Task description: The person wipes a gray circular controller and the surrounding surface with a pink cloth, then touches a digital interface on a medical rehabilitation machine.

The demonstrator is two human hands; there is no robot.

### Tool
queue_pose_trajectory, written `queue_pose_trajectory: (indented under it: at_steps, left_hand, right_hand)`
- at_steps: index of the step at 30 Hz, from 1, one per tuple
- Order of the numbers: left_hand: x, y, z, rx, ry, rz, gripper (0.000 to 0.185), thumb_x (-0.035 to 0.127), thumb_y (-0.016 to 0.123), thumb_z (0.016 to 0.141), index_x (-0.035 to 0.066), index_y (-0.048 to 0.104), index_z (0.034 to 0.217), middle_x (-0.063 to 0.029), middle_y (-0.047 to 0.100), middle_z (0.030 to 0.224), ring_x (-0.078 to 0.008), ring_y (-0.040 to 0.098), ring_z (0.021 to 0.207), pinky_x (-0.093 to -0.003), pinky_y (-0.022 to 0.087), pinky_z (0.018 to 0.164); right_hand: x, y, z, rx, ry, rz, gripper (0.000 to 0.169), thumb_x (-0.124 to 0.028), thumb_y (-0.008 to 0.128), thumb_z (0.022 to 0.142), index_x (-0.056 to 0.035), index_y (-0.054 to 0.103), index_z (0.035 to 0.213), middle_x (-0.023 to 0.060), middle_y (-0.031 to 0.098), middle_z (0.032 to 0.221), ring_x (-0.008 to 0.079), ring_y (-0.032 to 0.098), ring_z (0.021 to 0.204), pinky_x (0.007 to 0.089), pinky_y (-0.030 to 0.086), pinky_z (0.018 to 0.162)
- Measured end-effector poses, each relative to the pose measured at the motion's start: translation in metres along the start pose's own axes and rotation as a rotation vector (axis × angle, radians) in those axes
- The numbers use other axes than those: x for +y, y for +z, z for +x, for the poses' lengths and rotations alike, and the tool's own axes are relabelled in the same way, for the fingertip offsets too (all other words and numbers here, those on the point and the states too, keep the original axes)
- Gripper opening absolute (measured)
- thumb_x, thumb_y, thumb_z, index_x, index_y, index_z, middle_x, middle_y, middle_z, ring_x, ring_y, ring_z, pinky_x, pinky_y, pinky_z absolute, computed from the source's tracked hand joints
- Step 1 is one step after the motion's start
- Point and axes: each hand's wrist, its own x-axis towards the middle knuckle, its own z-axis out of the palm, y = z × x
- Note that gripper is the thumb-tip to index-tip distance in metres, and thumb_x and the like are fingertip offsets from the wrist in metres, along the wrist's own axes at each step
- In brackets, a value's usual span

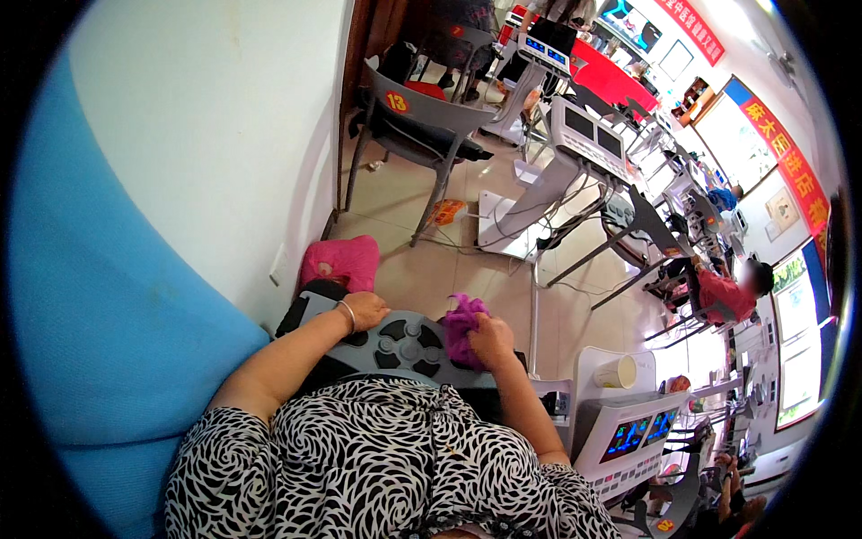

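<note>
My right hand (490, 342) is closed around a bunched purple cloth or bag (462, 329), held over the right side of a grey plastic panel. This panel (408, 345), with black inserts in a round pattern, lies across in front of my body. My left hand (365, 311), with a bangle at the wrist, rests at the panel's far left edge. Its fingers are curled, and their undersides are hidden. Just beyond the left hand sits a pink plastic bag (350, 259) on the floor by the wall.
Blue upholstery (121, 269) curves along my left. A white machine (630, 438) with two lit screens stands at my right, a paper cup (616, 372) on it. Ahead are a grey chair (424, 111), another machine (589, 138) and loose cables. A seated person (727, 295) is farther right.
</note>
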Motion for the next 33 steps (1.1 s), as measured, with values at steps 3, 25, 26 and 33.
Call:
queue_pose_trajectory:
  at_steps: [3,25,26,33]
  left_hand:
    - [-0.003,0.002,0.000,-0.003,0.017,0.014,0.038,0.037,0.044,0.087,0.006,0.066,0.090,-0.0180,0.064,0.090,-0.0369,0.060,0.089,-0.0457,0.046,0.079]
    - [-0.004,0.002,0.002,0.029,0.038,0.006,0.037,0.037,0.046,0.086,0.006,0.065,0.085,-0.0188,0.064,0.087,-0.0364,0.061,0.086,-0.0466,0.047,0.077]
    - [-0.005,0.004,0.003,0.029,0.024,-0.012,0.037,0.038,0.046,0.086,0.006,0.065,0.086,-0.0189,0.064,0.087,-0.0364,0.061,0.086,-0.0466,0.047,0.077]
    - [-0.004,0.000,-0.001,0.016,0.001,-0.019,0.036,0.038,0.048,0.086,0.007,0.065,0.085,-0.0174,0.064,0.086,-0.0359,0.060,0.086,-0.0453,0.047,0.076]
  right_hand:
    - [-0.022,0.006,-0.012,0.076,-0.209,0.107,0.037,-0.020,0.062,0.071,-0.0113,0.062,0.107,0.0189,0.062,0.089,0.0361,0.059,0.089,0.0445,0.047,0.077]
    - [0.004,-0.007,-0.003,0.009,-0.021,0.020,0.028,-0.023,0.058,0.071,-0.0087,0.062,0.095,0.0197,0.062,0.085,0.0382,0.059,0.085,0.0470,0.047,0.076]
    - [-0.002,-0.005,-0.004,-0.021,-0.062,0.029,0.029,-0.023,0.059,0.070,-0.0090,0.063,0.095,0.0197,0.062,0.084,0.0382,0.059,0.085,0.0466,0.047,0.076]
    - [-0.044,0.000,-0.020,-0.002,-0.284,0.221,0.034,-0.019,0.064,0.067,-0.0100,0.064,0.100,0.0209,0.061,0.083,0.0381,0.059,0.083,0.0451,0.047,0.074]
